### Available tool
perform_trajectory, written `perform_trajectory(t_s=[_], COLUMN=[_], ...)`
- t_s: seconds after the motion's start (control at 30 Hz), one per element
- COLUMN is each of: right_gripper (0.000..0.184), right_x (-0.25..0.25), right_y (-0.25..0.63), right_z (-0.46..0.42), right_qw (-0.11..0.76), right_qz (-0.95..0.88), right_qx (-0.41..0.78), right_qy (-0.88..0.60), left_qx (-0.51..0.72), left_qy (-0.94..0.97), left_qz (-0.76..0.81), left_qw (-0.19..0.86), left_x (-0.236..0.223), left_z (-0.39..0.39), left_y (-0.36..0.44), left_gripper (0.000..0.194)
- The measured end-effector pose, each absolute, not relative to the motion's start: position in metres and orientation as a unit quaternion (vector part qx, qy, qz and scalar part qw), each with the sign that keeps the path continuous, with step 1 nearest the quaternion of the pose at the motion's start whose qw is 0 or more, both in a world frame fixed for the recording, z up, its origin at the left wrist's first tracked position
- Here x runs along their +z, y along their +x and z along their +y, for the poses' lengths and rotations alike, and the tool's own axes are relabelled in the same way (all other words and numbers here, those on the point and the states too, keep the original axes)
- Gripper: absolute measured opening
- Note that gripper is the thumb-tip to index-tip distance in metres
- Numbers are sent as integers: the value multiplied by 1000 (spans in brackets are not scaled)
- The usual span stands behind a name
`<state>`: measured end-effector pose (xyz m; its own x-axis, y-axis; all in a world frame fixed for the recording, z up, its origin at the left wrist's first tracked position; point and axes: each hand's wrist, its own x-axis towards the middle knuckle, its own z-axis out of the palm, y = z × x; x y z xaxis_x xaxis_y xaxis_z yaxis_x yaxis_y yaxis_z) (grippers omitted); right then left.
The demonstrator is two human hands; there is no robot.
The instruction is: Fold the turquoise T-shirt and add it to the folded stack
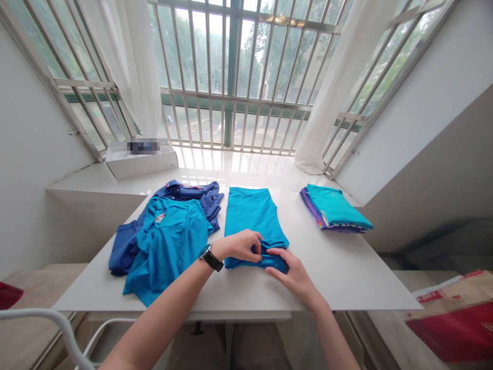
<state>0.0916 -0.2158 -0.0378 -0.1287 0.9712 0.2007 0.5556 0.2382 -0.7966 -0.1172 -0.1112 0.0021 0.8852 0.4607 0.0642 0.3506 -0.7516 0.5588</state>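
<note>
A folded turquoise shirt lies flat near the middle of a white worktop, its lower end closer to the near edge. The left hand, with a black wristwatch on its wrist, rests on the shirt's lower end, its fingers curled narrowly into a fold of the cloth. The right hand sits just beside it, its fingers pinching the same fold from the near side.

To the left, a rumpled turquoise polo shirt lies over a bunched blue polo shirt, just beside the folded shirt. Near the right edge of the worktop sits a stack of folded clothes, turquoise on top and purple below.

Beyond the worktop's far edge, a glossy white windowsill carries an open white box with blurred contents. Barred windows wrap around the sill, with sheer white curtains at the sides and trees outside. White walls flank the recess.
</note>
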Motion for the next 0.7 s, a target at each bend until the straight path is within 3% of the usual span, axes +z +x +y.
perform_trajectory(t_s=[0.13, 0.3, 0.5, 0.7], right_gripper=[26, 26, 24, 21], right_x=[-35, -32, -35, -43], right_y=[91, 88, 79, 77], right_z=[-211, -203, -201, -202], right_qw=[346, 354, 321, 323], right_qz=[-696, -686, -685, -681], right_qx=[296, 290, 237, 163], right_qy=[-556, -566, -609, -637], left_qx=[116, 138, 132, 120], left_qy=[931, 925, 932, 944], left_qz=[201, 221, 225, 225], left_qw=[283, 277, 253, 208], left_x=[6, 10, 7, 0], left_z=[-110, -113, -116, -118], left_y=[-118, -117, -118, -116], left_gripper=[14, 17, 31, 27])
